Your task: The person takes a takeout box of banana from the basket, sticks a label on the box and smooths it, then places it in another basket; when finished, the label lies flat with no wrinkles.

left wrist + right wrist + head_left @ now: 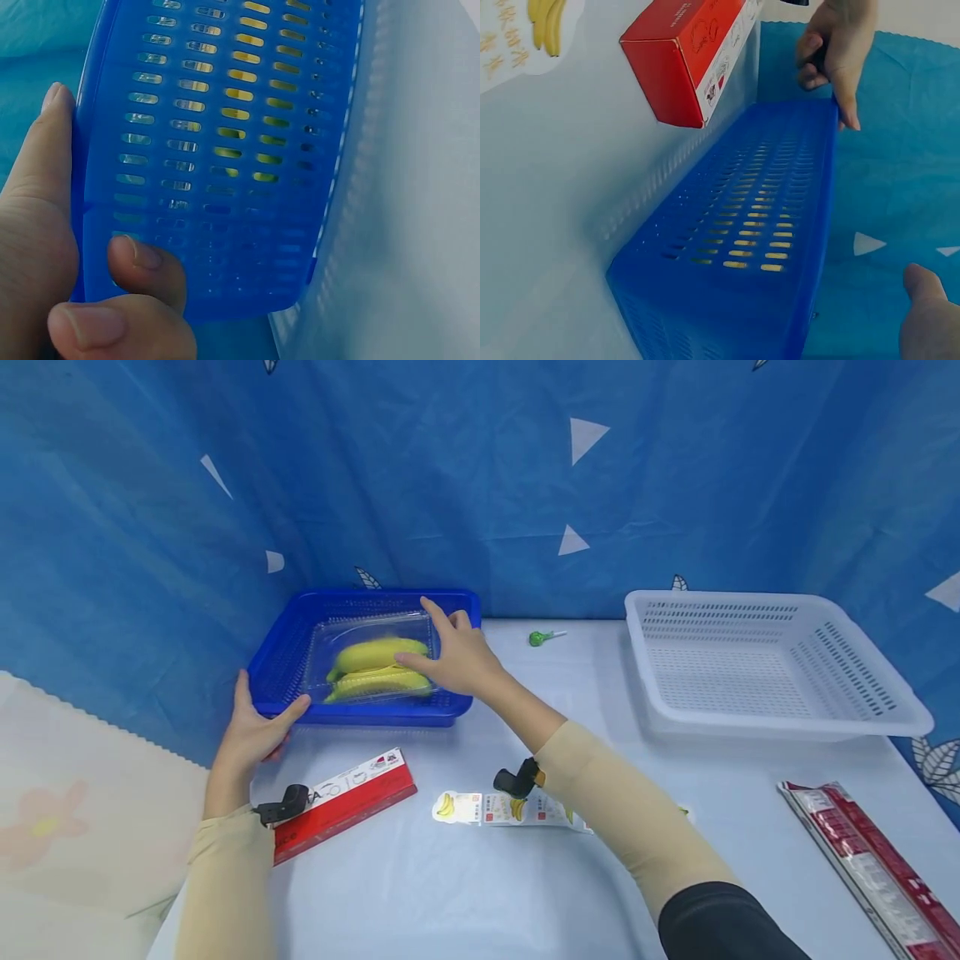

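Two bananas point(375, 653), smooth and yellow with greenish tips, lie in a clear box point(360, 628) of thin, glossy plastic, which sits inside the blue basket point(390, 718). I see hard walls on that basket, pierced by rows of rounded slots; in my left wrist view, yellow shows through some of them. The left hand point(253, 731) grips the near left corner, thumb at the rim. The right hand point(461, 656) has thumb and fingers spread at the box's right end, its thumb tip in front of the upper banana; I cannot tell whether it touches the plastic. My right wrist view catches only one digit of it.

On the smooth white tabletop point(465, 893) lies a long, sharp-edged red carton point(348, 806), its left end partly behind the left sleeve point(228, 877). A flat paper strip point(502, 808) printed with bananas runs behind the right sleeve point(622, 818); a scrap point(685, 811) past that sleeve is too hidden for me to name. A round-headed green lollipop point(537, 638) lies between the blue basket and a slotted white basket point(780, 724). Shiny red-and-silver packaging point(862, 852) is cut off at the lower right corner. Behind everything hangs a creased blue curtain point(487, 485).
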The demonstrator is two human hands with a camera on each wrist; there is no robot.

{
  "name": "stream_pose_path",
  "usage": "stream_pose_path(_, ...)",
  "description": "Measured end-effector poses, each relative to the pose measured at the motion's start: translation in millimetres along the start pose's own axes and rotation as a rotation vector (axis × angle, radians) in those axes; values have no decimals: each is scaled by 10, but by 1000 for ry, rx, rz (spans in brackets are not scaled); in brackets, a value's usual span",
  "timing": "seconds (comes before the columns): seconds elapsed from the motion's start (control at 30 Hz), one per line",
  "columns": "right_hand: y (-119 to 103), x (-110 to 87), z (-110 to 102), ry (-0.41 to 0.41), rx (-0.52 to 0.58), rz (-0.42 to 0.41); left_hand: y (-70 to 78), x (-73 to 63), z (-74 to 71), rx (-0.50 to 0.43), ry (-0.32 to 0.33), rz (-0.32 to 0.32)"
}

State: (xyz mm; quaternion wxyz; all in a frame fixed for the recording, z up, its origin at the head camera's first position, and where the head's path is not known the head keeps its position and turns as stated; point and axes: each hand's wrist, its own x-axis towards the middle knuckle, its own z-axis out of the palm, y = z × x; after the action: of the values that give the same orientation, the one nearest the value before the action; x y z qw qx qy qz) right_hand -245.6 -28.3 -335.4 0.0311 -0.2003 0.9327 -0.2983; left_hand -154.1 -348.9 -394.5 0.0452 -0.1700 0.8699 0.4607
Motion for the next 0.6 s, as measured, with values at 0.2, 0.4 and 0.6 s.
stream_pose_path(0.2, -117, 79, 113, -29, -15, 74, -10, 5, -17, 1, -15, -4)
stream_pose_path(0.4, -192, 133, 214, -84, 9, 130, 5, -12, -20, 6, -26, -8)
stream_pose_path(0.6, -228, 168, 294, -112, 5, 204, 17, -16, -28, 9, -35, -9)
